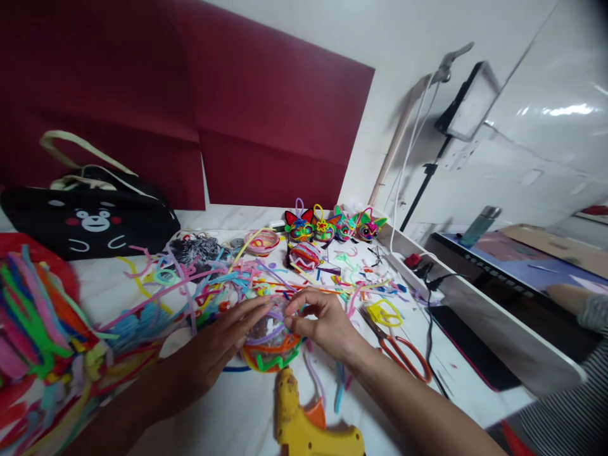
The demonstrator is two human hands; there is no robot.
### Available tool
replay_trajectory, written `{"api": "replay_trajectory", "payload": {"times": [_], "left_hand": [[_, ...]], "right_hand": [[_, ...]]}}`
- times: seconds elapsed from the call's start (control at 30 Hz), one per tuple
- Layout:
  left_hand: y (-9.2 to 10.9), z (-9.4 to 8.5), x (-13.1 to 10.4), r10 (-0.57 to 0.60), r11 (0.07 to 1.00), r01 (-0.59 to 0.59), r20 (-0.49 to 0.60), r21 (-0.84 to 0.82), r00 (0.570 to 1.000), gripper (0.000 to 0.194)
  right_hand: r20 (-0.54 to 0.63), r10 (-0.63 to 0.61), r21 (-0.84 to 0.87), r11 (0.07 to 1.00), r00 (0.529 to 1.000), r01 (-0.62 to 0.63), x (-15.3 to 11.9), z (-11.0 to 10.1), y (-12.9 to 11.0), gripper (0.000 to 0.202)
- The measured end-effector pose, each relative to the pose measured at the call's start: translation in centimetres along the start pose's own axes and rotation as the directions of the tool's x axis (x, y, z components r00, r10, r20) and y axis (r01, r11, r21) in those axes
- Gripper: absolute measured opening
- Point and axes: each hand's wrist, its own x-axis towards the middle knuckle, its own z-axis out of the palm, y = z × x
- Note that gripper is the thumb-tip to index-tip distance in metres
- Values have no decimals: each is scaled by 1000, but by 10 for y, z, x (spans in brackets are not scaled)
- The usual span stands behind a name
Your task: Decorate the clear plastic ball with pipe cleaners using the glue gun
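Between my two hands sits a clear round piece [270, 330], with orange, green and purple pipe cleaners around it. My left hand [221, 345] lies along its left side, fingers stretched out and nearly together. On the right, my right hand [317, 318] has its thumb and index finger closed at the piece's purple pipe cleaner. A yellow glue gun [313, 427] lies just below the piece. Orange-handled scissors [396, 348] rest to the right, beside a yellow pipe-cleaner shape [384, 313].
Loose pipe cleaners [33, 316] pile up at the left, before a black bag [95, 221]. Colourful finished figures [324, 229] stand at the back. A black phone [475, 348] lies right, by a raised white edge [498, 316]. Another person's arm [567, 303] shows far right.
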Motion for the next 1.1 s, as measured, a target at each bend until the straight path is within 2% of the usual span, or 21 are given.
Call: {"api": "replay_trajectory", "payload": {"times": [0.23,0.4,0.6,0.87,1.03,1.1], "left_hand": [[-5,3,-4,-51,998,50,12,37,999,56],[-6,3,-3,-59,998,59,32,7,998,55],[-1,-3,0,-63,997,64,7,-42,998,55],[-11,13,-5,-108,993,105,-48,-51,993,54],[-15,7,-6,-20,999,20,-9,-47,1000,55],[-17,6,-5,-29,999,28,-21,-16,999,58]], "right_hand": [[-11,-7,24,1000,1000,7,0,2,1,7],[-4,-4,48,999,1000,5,0,2,0,6],[-43,8,64,998,999,-5,0,4,3,7],[-52,34,58,998,998,-31,-1,4,1,12],[-65,10,-1,1000,998,-10,2,4,3,14],[-55,-12,-1,1000,998,12,3,3,4,13]]}}
